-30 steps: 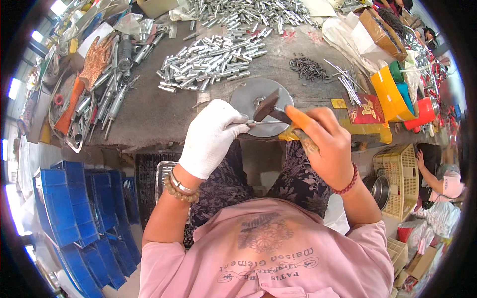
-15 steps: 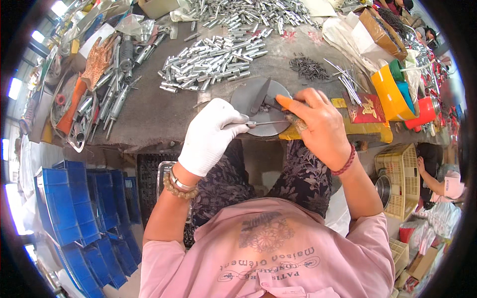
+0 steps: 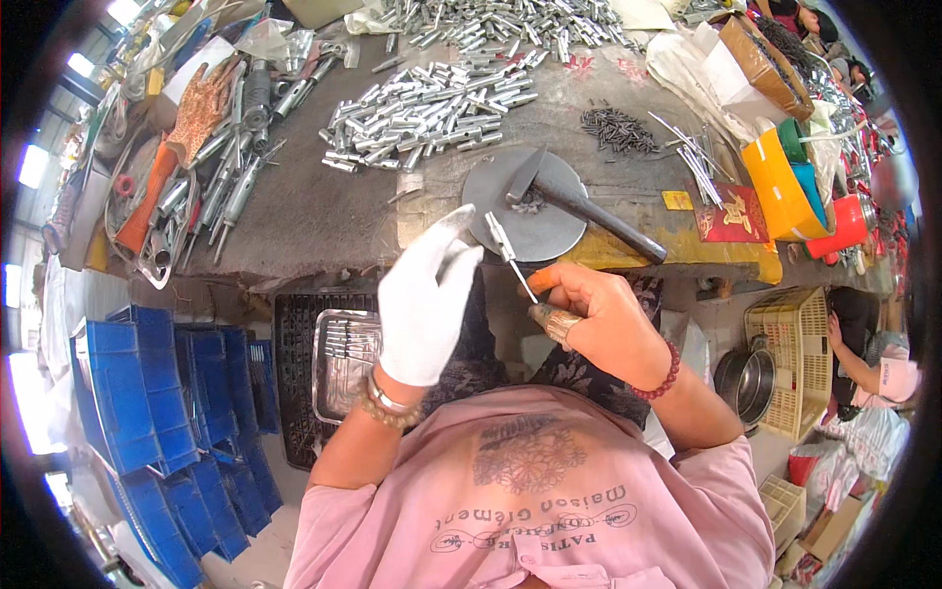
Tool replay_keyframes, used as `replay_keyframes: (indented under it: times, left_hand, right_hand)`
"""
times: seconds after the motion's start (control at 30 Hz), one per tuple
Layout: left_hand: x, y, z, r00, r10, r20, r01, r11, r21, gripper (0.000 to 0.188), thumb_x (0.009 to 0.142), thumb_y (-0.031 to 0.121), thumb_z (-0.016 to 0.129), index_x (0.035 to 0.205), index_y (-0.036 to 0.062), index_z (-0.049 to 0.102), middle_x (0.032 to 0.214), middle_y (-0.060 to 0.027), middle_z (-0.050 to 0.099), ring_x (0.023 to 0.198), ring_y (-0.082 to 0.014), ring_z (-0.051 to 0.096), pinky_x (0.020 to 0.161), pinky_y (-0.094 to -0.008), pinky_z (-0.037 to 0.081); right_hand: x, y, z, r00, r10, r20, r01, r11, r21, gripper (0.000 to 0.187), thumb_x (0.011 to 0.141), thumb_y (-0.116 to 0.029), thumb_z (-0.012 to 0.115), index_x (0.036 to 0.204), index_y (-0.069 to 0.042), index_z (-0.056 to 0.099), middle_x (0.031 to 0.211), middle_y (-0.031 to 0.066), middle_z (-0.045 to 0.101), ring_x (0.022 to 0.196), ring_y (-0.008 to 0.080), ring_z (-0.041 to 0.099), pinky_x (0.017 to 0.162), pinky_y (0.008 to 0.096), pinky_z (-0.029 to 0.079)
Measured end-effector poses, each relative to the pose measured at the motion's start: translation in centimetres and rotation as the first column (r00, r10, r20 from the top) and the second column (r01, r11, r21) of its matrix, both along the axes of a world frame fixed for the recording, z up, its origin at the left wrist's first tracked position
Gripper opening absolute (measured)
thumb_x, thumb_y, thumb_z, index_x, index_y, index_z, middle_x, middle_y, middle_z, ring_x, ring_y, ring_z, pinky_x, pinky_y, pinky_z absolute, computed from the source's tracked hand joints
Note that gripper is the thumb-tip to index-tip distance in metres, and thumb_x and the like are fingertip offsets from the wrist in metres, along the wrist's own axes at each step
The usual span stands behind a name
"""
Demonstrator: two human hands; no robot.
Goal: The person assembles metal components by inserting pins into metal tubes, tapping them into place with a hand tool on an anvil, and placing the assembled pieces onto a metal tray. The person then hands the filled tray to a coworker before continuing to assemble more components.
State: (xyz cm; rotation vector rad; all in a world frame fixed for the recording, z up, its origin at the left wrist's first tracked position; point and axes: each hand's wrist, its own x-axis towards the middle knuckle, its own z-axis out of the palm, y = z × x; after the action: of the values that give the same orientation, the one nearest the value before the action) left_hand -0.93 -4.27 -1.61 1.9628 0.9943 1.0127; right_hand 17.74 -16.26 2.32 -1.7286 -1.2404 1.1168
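Note:
My right hand [image 3: 603, 319] pinches a thin metal rod with a short silver cylinder [image 3: 499, 238] on its far end. The cylinder tilts up over the near rim of a round grey metal plate [image 3: 481, 187]. Tape-like wraps cover a right thumb and finger. Just left of the cylinder is my left hand [image 3: 424, 309] in a white glove, thumb and fingers apart, apparently holding nothing. A hammer [image 3: 599, 216] lies on the plate, its handle reaching right past the rim onto the bench.
Silver metal cylinders [image 3: 422, 118] are heaped beyond the plate. Small dark pins [image 3: 618, 130] and thin rods [image 3: 699, 167] lie to the right, near a red packet [image 3: 731, 214]. An orange glove [image 3: 201, 113] and tools crowd the left. Below stand a metal tray [image 3: 339, 378] and blue bins [image 3: 137, 393].
My left hand has let go of the cylinder and opened. My right hand has drawn toward me, turning the piece from level to upward-slanting. The hammer now lies uncovered.

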Motion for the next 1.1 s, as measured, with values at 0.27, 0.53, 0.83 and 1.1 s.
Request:
replay_keyframes:
  times: [0.27,0.53,0.83,1.1]
  left_hand:
    - [0.1,-2.3,1.1,0.954,0.003,0.298,0.199,0.739,-0.644,0.066,0.104,0.011,0.066,0.163,0.0024,0.040,0.097,-0.0062,0.076,0.064,-0.0036,0.056,0.055,-0.0187,0.045]
    - [-4.3,-2.0,-1.4,0.923,0.155,0.352,0.072,0.831,-0.552,0.064,0.099,0.003,0.074,0.157,0.0017,0.045,0.097,-0.0065,0.075,0.067,-0.0037,0.053,0.057,-0.0195,0.042]
    - [-25.2,-2.9,-24.0,0.672,0.709,-0.215,-0.694,0.502,-0.516,0.060,0.092,0.015,0.079,0.145,-0.0039,0.059,0.116,-0.0171,0.074,0.087,-0.0184,0.071,0.073,-0.0304,0.057]
    - [-26.7,-1.6,-31.7,0.491,0.830,-0.264,-0.722,0.218,-0.657,0.053,0.095,0.006,0.079,0.143,-0.0053,0.058,0.088,-0.0089,0.071,0.060,-0.0144,0.061,0.052,-0.0297,0.047]
  right_hand:
    - [-2.3,-0.9,-0.9,0.996,-0.026,-0.088,0.026,1.000,0.003,0.032,0.091,0.001,0.072,0.122,-0.001,0.070,0.077,0.0069,0.066,0.067,0.0122,0.055,0.062,0.0310,0.047]
    - [-2.8,-0.7,-1.9,0.993,0.001,-0.116,0.015,0.990,0.142,0.048,0.093,0.008,0.069,0.138,-0.007,0.066,0.102,0.0023,0.070,0.085,0.0089,0.065,0.075,0.0250,0.053]
    - [1.5,1.2,-2.7,0.972,-0.150,-0.179,0.190,0.954,0.230,0.049,0.100,0.006,0.050,0.147,0.001,0.062,0.104,0.0054,0.070,0.079,0.0076,0.061,0.072,0.0215,0.051]
    - [1.4,1.3,-3.0,0.952,-0.220,-0.215,0.269,0.933,0.239,0.043,0.103,0.003,0.055,0.145,0.001,0.063,0.102,0.0047,0.070,0.074,0.0057,0.061,0.064,0.0204,0.048]
